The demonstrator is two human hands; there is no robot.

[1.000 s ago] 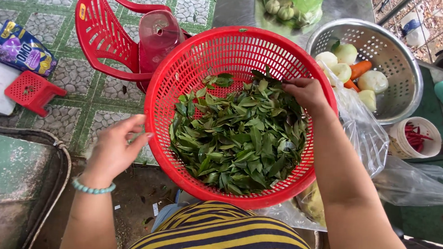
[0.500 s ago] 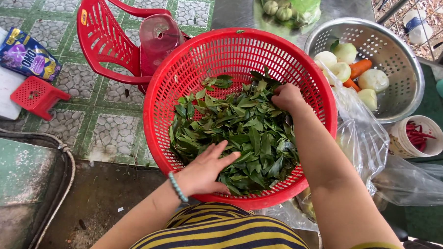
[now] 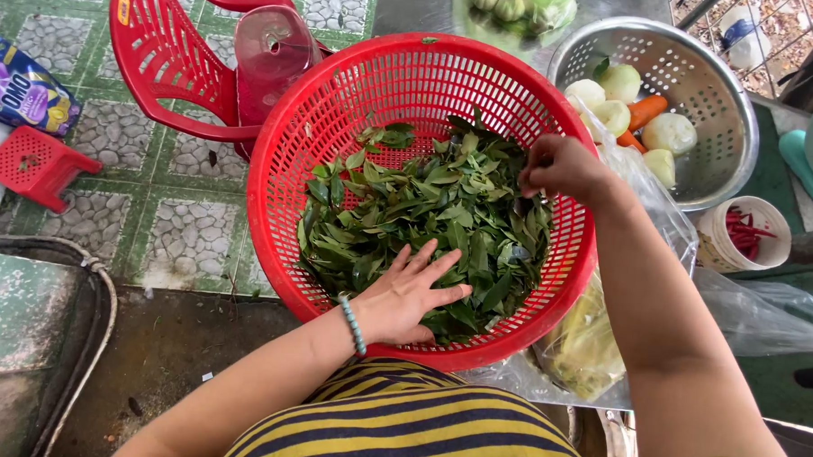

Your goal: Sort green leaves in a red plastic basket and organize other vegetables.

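leaves (image 3: 425, 216) fill the middle of the frame, a loose green heap lying in the red basket (image 3: 357, 92), which takes up most of the centre and stands on the table's near edge. left hand (image 3: 409, 296) lies flat on the heap's lower edge, fingers (image 3: 423, 261) spread wide and pointing toward the upper right, palm down on the leaves and closed around nothing. right hand (image 3: 562, 166) sits at the right rim of the heap, curled, its fingertips pinched together on what looks like a leaf or a stem; the curl of the hand hides exactly what is caught there. the bulk of the pile lies between the two hands, up and right from the left fingers and down and left from the right ones. individual leaves point every way, so the pile has no single long axis. the left hand looks nearer the thick of the heap, the right nearer the rim. beyond, at upper right, a steel colander (image 3: 700, 86) holds pale round vegetables and a carrot (image 3: 645, 111); a red plastic chair (image 3: 160, 58) stands at upper left.
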